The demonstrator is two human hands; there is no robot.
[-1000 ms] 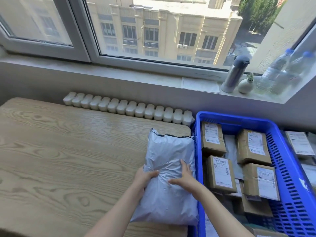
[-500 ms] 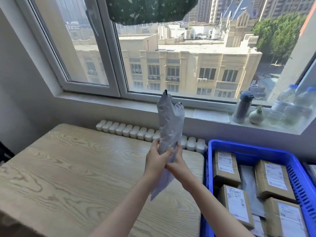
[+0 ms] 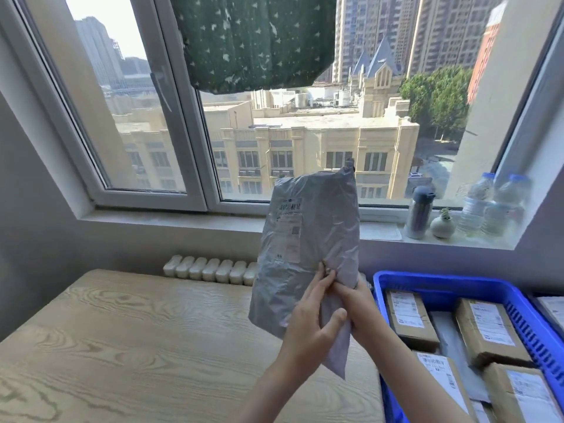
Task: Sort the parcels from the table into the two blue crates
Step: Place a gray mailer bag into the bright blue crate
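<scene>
Whereas the grey parcel [image 3: 308,233] lay flat on the table [image 3: 152,346] a second ago, the head view now shows it raised upright at centre, label [image 3: 288,227] facing the camera. The left hand [image 3: 308,325] and right hand [image 3: 357,306] both grip its lower part. The label is probably being read before sorting; the blue crate [image 3: 427,277] sits at 4 o'clock.

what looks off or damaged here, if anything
Nothing stands out. The grey bag, held upright by the left hand and right hand, is wrinkled but shows no tear, and the boxes sit label-up in the blue crate.
</scene>
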